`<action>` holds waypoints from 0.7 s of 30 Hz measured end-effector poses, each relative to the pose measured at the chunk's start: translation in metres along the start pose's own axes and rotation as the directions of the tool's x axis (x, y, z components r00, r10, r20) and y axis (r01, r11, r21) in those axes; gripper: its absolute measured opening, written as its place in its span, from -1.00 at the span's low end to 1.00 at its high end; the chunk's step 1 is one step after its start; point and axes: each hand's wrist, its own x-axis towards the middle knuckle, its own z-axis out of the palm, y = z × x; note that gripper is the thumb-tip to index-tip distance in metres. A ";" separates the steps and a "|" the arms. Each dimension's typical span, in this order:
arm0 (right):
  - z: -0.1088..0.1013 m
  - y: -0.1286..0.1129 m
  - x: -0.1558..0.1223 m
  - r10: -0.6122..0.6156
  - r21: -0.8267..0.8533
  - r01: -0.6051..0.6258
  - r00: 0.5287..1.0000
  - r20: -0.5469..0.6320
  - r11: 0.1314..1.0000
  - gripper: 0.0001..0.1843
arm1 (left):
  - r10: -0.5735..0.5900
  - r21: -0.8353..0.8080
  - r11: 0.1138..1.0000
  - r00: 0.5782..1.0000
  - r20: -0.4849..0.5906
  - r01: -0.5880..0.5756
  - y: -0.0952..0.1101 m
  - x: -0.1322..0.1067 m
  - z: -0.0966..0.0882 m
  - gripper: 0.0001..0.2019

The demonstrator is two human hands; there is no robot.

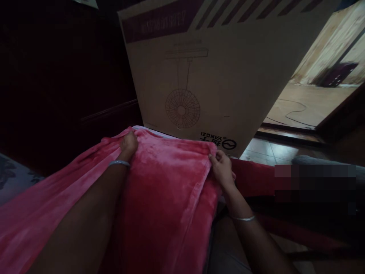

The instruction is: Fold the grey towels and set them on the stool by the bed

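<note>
A soft pink fleece blanket [165,190] lies spread in front of me, running from the lower left to the centre. My left hand [129,145] is closed on its far left corner, fingers tucked into the fabric. My right hand [221,165] pinches the blanket's far right edge between thumb and fingers. Each wrist wears a thin silver bangle. Both forearms stretch forward over the blanket.
A large cardboard box [222,68] printed with a fan drawing leans upright just beyond the blanket. Dark wooden furniture [65,76] fills the left. An open doorway [313,95] at the right shows a lit floor. Red cloth [251,177] lies to the right.
</note>
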 end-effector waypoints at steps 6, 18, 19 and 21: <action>0.000 -0.004 0.011 -0.108 0.001 0.110 0.973 -0.204 0.994 -0.71 | 0.005 -0.063 0.998 0.985 -0.175 -0.016 0.024 0.014 -0.011 -0.60; 0.001 0.023 0.010 -0.011 -0.312 -0.040 0.987 -0.161 0.949 -0.46 | -0.153 -0.109 0.982 0.988 0.026 0.155 0.002 0.036 0.039 -0.61; 0.001 0.022 0.010 -0.019 -0.325 -0.033 0.987 -0.156 0.945 -0.43 | -0.144 -0.161 0.976 0.989 0.043 0.149 0.000 0.038 0.037 -0.61; 0.000 0.021 0.008 -0.027 -0.334 -0.022 0.989 -0.143 0.942 -0.40 | -0.068 -0.224 0.971 0.994 0.086 0.086 -0.004 0.038 0.031 -0.57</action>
